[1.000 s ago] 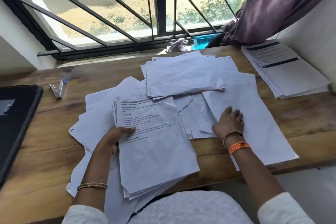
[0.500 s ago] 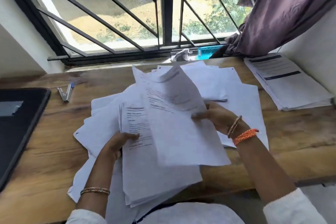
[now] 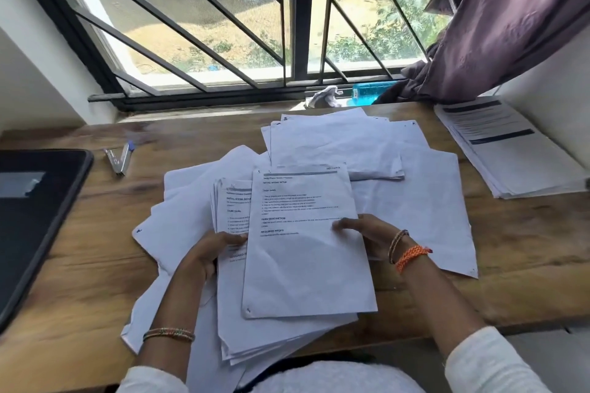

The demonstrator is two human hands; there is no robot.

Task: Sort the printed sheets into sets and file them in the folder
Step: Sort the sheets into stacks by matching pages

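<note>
1. Your right hand (image 3: 367, 234) is partly hidden: only the thumb lies on the printed face of the top sheet (image 3: 306, 249), pinching its right edge, while the fingers are out of sight beneath the paper.
2. Your left hand (image 3: 210, 254) grips the left edge of the stack (image 3: 236, 303) under that sheet, thumb on top, fingers hidden below; the stack overhangs the table's near edge at 6 o'clock.
3. The print is too blurred to read beyond a few bold headings, and the sheet covers most of the page below it.
4. Blank-side-up loose sheets (image 3: 415, 201) spread across the wooden table (image 3: 526, 242) from 9 o'clock round to 3 o'clock of your hands, overlapping so their number cannot be told.
5. A neat pile of printed pages (image 3: 507, 150) sits at 2 o'clock against the wall, its far corner cut by the frame edge.
6. A black folder (image 3: 35, 214) lies at 9 o'clock, cut off at the left border.
7. A stapler (image 3: 119, 158) rests at 10 o'clock, just beside the folder.
8. A purple curtain (image 3: 510, 19) hangs at 1 o'clock, covering part of a blue object (image 3: 370, 93) on the sill of the barred window (image 3: 297, 16).
</note>
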